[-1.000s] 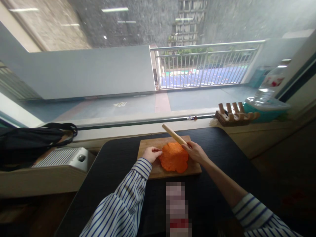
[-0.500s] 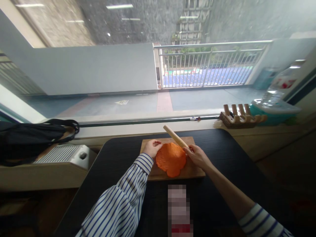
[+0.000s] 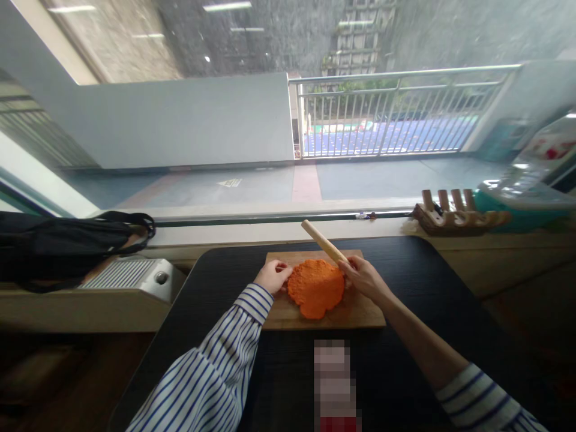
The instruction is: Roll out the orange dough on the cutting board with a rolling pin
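A flat, irregular sheet of orange dough (image 3: pixel 315 288) lies on a wooden board (image 3: pixel 373 318), with a rounded lobe on its near edge. My left hand (image 3: pixel 272 277) is at the dough's upper left edge, its fingers curled and closed on the rim; the exact contact is partly hidden. In my right hand (image 3: pixel 364 279) is a pale wooden rolling pin (image 3: pixel 323 240), gripped near its lower end. The pin slants up and left over the board's far edge, and my right fingers are beside the dough's right edge.
The board rests on a black table (image 3: pixel 216 300) below a window. On the sill stand a wooden rack-like holder (image 3: pixel 459 219), a teal container (image 3: pixel 513 207) and a clear plastic bottle (image 3: pixel 535 156). A black bag (image 3: pixel 58 246) and a white vented unit (image 3: pixel 135 279) are at left.
The camera view has shifted slightly. My left hand has moved a little left and nearer along the dough's edge. The dough looks turned slightly, its near lobe further left. The rolling pin stays in my right hand.
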Action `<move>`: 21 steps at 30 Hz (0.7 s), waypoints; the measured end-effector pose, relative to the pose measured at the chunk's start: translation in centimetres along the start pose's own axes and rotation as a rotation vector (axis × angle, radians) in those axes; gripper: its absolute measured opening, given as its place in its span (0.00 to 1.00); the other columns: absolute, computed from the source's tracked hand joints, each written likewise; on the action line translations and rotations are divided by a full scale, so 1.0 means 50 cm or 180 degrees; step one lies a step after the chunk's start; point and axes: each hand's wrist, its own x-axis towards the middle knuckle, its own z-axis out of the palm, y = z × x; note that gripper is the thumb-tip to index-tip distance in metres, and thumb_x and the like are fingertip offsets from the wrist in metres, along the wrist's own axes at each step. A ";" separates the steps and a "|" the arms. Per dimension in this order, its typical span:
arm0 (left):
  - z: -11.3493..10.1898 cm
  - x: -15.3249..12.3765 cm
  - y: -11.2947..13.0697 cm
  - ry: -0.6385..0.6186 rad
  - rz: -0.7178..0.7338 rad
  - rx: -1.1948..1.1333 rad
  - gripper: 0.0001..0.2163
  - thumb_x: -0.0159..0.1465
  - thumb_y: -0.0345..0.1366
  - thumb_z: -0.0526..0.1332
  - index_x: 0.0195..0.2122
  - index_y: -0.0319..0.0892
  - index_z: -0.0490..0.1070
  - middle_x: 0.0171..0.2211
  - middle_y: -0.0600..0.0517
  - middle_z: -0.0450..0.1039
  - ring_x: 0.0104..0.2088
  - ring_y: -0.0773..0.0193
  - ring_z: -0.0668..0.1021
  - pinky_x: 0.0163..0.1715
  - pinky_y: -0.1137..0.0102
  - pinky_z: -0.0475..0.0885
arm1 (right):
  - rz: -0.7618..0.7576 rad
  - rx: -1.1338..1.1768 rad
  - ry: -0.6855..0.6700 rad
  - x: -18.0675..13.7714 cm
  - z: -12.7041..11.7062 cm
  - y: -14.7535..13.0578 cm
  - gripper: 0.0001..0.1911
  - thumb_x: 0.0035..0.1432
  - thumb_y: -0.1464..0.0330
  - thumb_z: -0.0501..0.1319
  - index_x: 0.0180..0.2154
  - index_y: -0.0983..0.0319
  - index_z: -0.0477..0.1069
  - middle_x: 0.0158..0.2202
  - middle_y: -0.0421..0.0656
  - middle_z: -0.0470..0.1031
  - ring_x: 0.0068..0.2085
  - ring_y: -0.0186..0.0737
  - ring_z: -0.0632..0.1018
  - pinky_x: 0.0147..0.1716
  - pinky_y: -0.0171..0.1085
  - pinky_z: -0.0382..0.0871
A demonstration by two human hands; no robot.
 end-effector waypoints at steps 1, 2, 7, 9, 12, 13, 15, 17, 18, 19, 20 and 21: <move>-0.001 -0.006 0.000 -0.0056 -0.0041 -0.0017 0.09 0.59 0.35 0.60 0.38 0.36 0.68 0.39 0.42 0.75 0.32 0.60 0.79 0.26 0.68 0.77 | -0.0012 -0.0019 -0.0022 0.002 0.002 -0.003 0.20 0.56 0.51 0.51 0.29 0.60 0.68 0.22 0.36 0.67 0.24 0.33 0.69 0.23 0.32 0.57; -0.002 -0.010 0.001 -0.0106 -0.0055 -0.0040 0.09 0.59 0.35 0.61 0.39 0.36 0.68 0.39 0.42 0.75 0.33 0.60 0.79 0.26 0.68 0.77 | -0.0025 -0.0049 -0.0028 0.002 0.003 -0.006 0.20 0.56 0.51 0.51 0.28 0.60 0.68 0.22 0.36 0.66 0.24 0.33 0.68 0.23 0.32 0.57; 0.009 -0.012 0.010 -0.0160 0.0107 -0.0101 0.10 0.59 0.36 0.61 0.40 0.37 0.68 0.41 0.43 0.75 0.37 0.61 0.79 0.29 0.72 0.76 | -0.0021 -0.0185 0.0074 -0.009 -0.001 -0.001 0.20 0.56 0.52 0.51 0.29 0.60 0.70 0.23 0.37 0.69 0.25 0.34 0.69 0.24 0.32 0.58; 0.014 -0.009 0.010 -0.0123 0.0249 -0.0071 0.09 0.60 0.35 0.59 0.40 0.37 0.68 0.40 0.44 0.75 0.37 0.62 0.79 0.30 0.71 0.76 | 0.0019 -0.0200 0.0047 -0.017 -0.006 0.006 0.20 0.57 0.52 0.51 0.29 0.60 0.70 0.24 0.38 0.71 0.26 0.35 0.71 0.24 0.32 0.59; 0.016 -0.006 0.007 0.0020 0.0510 0.0063 0.08 0.61 0.34 0.58 0.39 0.37 0.69 0.39 0.43 0.76 0.38 0.59 0.79 0.35 0.66 0.77 | 0.0009 -0.0289 -0.0032 -0.026 -0.016 0.012 0.19 0.58 0.53 0.51 0.31 0.60 0.71 0.26 0.40 0.73 0.28 0.36 0.72 0.26 0.32 0.60; 0.015 -0.006 0.005 0.0113 0.0589 0.0102 0.08 0.60 0.34 0.58 0.40 0.37 0.69 0.40 0.43 0.75 0.41 0.58 0.78 0.40 0.63 0.76 | -0.0029 -0.0373 -0.0040 -0.028 -0.021 0.013 0.19 0.58 0.54 0.51 0.32 0.60 0.71 0.27 0.40 0.73 0.28 0.36 0.73 0.26 0.32 0.61; 0.012 -0.006 0.001 0.0452 0.0985 0.0304 0.12 0.59 0.34 0.59 0.44 0.38 0.68 0.46 0.42 0.72 0.49 0.54 0.74 0.50 0.58 0.70 | -0.0217 -0.0597 -0.0102 -0.028 -0.031 0.010 0.18 0.59 0.54 0.52 0.34 0.59 0.72 0.27 0.39 0.73 0.29 0.37 0.73 0.27 0.33 0.61; 0.006 -0.008 -0.003 0.0881 0.1766 0.0828 0.17 0.59 0.36 0.59 0.49 0.39 0.66 0.54 0.41 0.67 0.56 0.52 0.67 0.57 0.55 0.62 | -0.0624 -0.0838 -0.0249 -0.026 -0.040 0.005 0.17 0.59 0.54 0.53 0.35 0.58 0.73 0.29 0.40 0.73 0.31 0.37 0.73 0.29 0.33 0.62; 0.003 -0.009 -0.006 0.1044 0.2210 0.1194 0.19 0.59 0.39 0.59 0.51 0.39 0.65 0.56 0.40 0.65 0.58 0.50 0.65 0.57 0.54 0.60 | -0.0879 -0.0941 -0.0346 -0.024 -0.043 0.002 0.16 0.60 0.55 0.53 0.36 0.58 0.73 0.30 0.40 0.73 0.32 0.37 0.74 0.31 0.33 0.62; 0.000 -0.011 -0.009 0.1122 0.2608 0.1587 0.21 0.59 0.42 0.59 0.52 0.38 0.65 0.57 0.39 0.64 0.58 0.49 0.64 0.57 0.53 0.60 | -0.1141 -0.1033 -0.0444 -0.023 -0.046 -0.002 0.16 0.60 0.55 0.53 0.38 0.57 0.74 0.32 0.41 0.74 0.33 0.37 0.74 0.33 0.34 0.63; -0.003 -0.014 -0.013 0.1091 0.2894 0.1949 0.22 0.60 0.45 0.59 0.52 0.39 0.65 0.57 0.39 0.64 0.57 0.48 0.65 0.56 0.52 0.61 | -0.1378 -0.1121 -0.0530 -0.022 -0.048 -0.006 0.15 0.61 0.56 0.54 0.39 0.57 0.74 0.35 0.41 0.74 0.35 0.37 0.74 0.35 0.34 0.63; -0.006 -0.017 -0.017 0.0951 0.3026 0.2221 0.23 0.60 0.47 0.58 0.52 0.39 0.66 0.55 0.40 0.66 0.56 0.48 0.67 0.55 0.53 0.62 | -0.1564 -0.1217 -0.0598 -0.021 -0.049 -0.010 0.15 0.61 0.56 0.54 0.40 0.56 0.74 0.37 0.42 0.73 0.37 0.37 0.74 0.37 0.34 0.63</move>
